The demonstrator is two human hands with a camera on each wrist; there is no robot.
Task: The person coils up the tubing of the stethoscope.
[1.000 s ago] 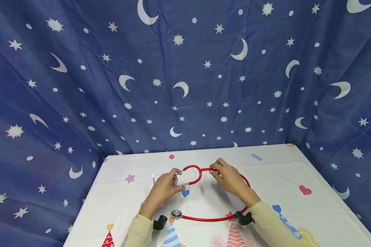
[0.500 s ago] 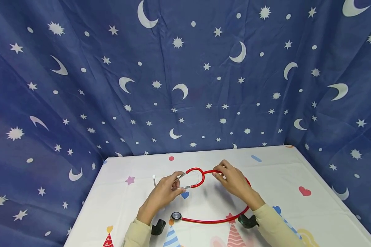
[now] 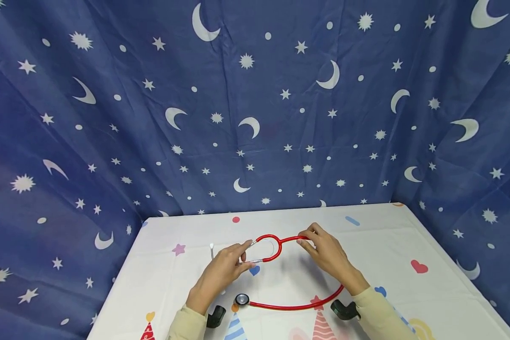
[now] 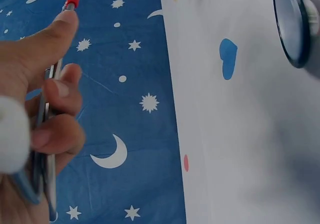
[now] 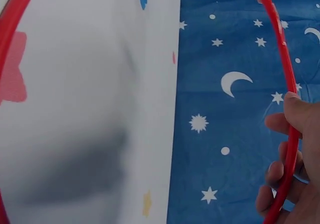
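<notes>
A stethoscope with red tubing [image 3: 286, 308] is held up between my two hands. My left hand [image 3: 223, 269] grips its metal ear tubes, the thumb lying along them in the left wrist view. One white eartip [image 3: 211, 245] sticks out beyond the back of that hand. To the right, my right hand [image 3: 329, 255] pinches the red tube just past the fork; in the right wrist view its fingers [image 5: 275, 174] curl around the tube. From there the tube loops down behind the right wrist to the round chestpiece [image 3: 242, 299], low in front of me near the tabletop.
A white cloth with printed hearts, stars and party hats covers the table [image 3: 187, 283]. Behind it and at both sides hangs a blue curtain [image 3: 280, 127] with moons and stars. Black wrist-worn devices [image 3: 216, 316] show below both wrists.
My right hand has moved slightly to the right, and the stethoscope's fork has shifted a little right with it. The left hand keeps its grip on the ear tubes. The head view has tilted slightly.
</notes>
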